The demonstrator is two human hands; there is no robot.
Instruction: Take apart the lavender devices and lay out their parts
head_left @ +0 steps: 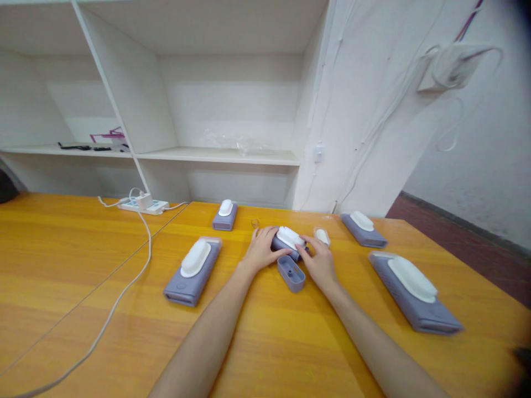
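Between my two hands lies a grey-purple device with a raised white oval top [289,236]. My left hand [263,247] wraps its left side, thumb along the near edge. Fingers of my right hand [318,260] press on its right end. Just in front, touching or nearly touching it, is a small open oval grey-purple cap [291,273] with a post inside. A small clear-and-white oval piece [322,236] lies beyond my right hand. The underside of the held device is hidden.
Similar grey-purple devices with white tops lie at left [193,272], back [225,215], back right [364,228] and right [415,290]. A white power strip [155,206] and its cable [124,293] occupy the left. Shelves [232,156] stand behind the table.
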